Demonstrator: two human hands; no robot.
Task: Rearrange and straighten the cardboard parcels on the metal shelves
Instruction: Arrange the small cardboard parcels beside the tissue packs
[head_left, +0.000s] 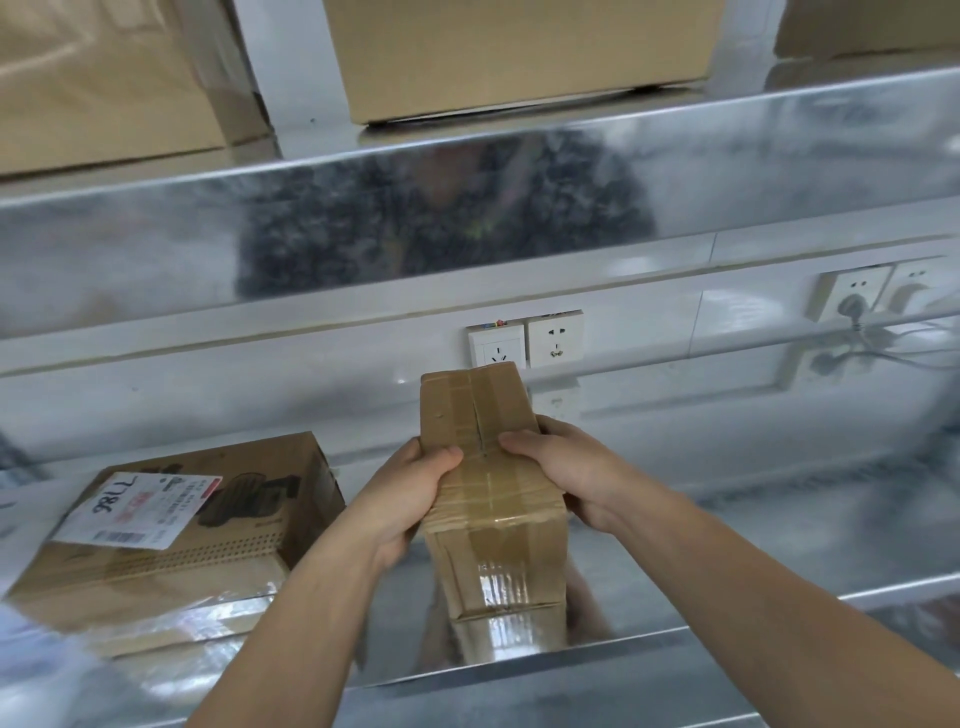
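**Squaring the taped parcel on the lower shelf**

You have the taped parcel (488, 488) between both hands, standing lengthwise with its far end pointing at the wall sockets (524, 343). Its near end appears to sit on the lower shelf (727, 561), close to the front lip.

Your left hand (410, 493) and right hand (566, 478) each clasp a long side. The fingers are curled round the edges and the thumbs are pressed on the taped top. Nothing else is held.

The labelled parcel (182, 525) lies near on your left, apart from yours and skewed to the shelf edge.

Recommended practice for this step:
- Grip evenly on both sides, since the glossy tape looks slippery under the thumbs.
- Slide rather than lift; the metal should let the carton glide.
- Set the near face parallel to the front lip, and back from it.
- Leave room on the left, as the skewed neighbour likely needs turning next.
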